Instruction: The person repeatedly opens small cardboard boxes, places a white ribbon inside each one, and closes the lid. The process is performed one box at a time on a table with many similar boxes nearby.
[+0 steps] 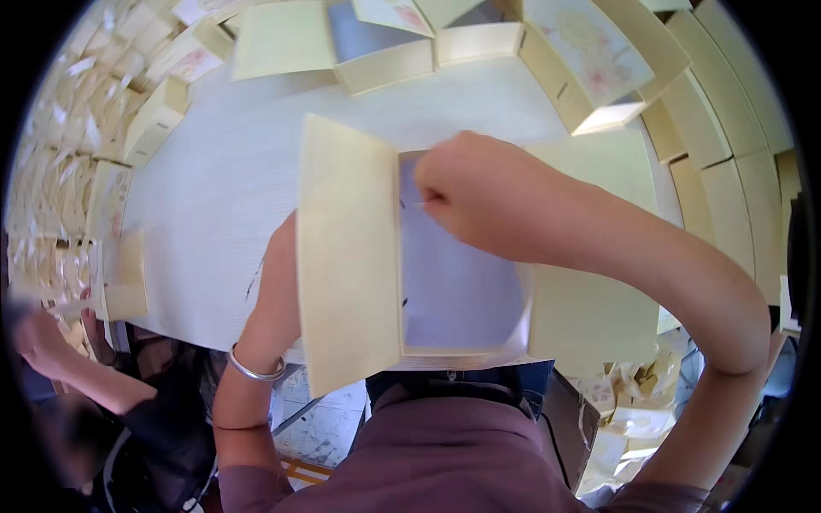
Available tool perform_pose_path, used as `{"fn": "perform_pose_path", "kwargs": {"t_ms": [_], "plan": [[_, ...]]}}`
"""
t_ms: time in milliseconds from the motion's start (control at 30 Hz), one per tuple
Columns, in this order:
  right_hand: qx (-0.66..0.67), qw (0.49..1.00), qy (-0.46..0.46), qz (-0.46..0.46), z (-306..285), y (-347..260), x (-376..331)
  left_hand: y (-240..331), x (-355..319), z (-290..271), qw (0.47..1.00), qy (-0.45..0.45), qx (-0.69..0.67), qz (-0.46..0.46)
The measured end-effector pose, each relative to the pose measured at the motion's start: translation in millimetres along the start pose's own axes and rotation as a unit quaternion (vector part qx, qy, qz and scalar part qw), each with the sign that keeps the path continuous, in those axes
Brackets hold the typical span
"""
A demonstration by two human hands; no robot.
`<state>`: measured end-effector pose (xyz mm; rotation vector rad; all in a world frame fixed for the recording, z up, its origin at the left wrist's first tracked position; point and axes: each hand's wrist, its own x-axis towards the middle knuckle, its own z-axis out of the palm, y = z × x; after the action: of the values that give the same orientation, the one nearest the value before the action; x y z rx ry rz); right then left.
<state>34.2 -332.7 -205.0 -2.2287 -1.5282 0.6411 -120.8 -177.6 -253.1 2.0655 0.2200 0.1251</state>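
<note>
In front of me a cream gift box (pixel 466 352) lies open on the table, its two door-like flaps spread to the sides. The left flap (pixel 351 256) stands raised, while the right flap (pixel 599 321) lies out flat. My left hand (pixel 282 278) is behind the raised flap, which hides its fingers. Over the box's pale lavender inside, my right hand (pixel 466 192) is closed in a pinch close to the left inner wall. A thin light bit seems to show at its fingertips, too small to name. Two small dark marks sit along that inner wall.
Several open cream boxes with floral panels (pixel 590 51) line the table's far edge. Ribboned boxes (pixel 73 128) are stacked at the left, more boxes (pixel 727 171) at the right. A co-worker's arm (pixel 77 363) shows at lower left. The white table (pixel 214 197) surrounds my box.
</note>
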Motion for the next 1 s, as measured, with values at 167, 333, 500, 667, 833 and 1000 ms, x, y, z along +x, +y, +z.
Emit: {"fn": "perform_pose_path", "kwargs": {"t_ms": [167,333,500,667,833,1000], "plan": [[-0.019,0.999,0.01,-0.033,15.3,11.6,10.6,-12.8,24.2,6.4,0.999,-0.031,0.02,0.033],[0.019,0.999,0.008,-0.027,19.3,16.9,10.6,-20.1,37.9,13.9,0.994,-0.026,0.058,0.085],[0.083,0.995,0.036,-0.051,23.8,17.4,13.9,-25.7,39.4,15.0,0.991,-0.026,0.078,0.102],[0.148,0.989,0.006,-0.011,27.7,19.6,18.2,-25.9,34.8,12.6,0.987,-0.024,0.102,0.124],[0.148,0.988,0.01,-0.044,29.0,15.6,21.0,-25.9,25.0,11.0,0.983,-0.01,0.123,0.138],[0.158,0.987,-0.004,-0.026,20.5,9.9,20.2,-8.1,34.3,11.0,0.976,0.026,0.111,0.185]]}}
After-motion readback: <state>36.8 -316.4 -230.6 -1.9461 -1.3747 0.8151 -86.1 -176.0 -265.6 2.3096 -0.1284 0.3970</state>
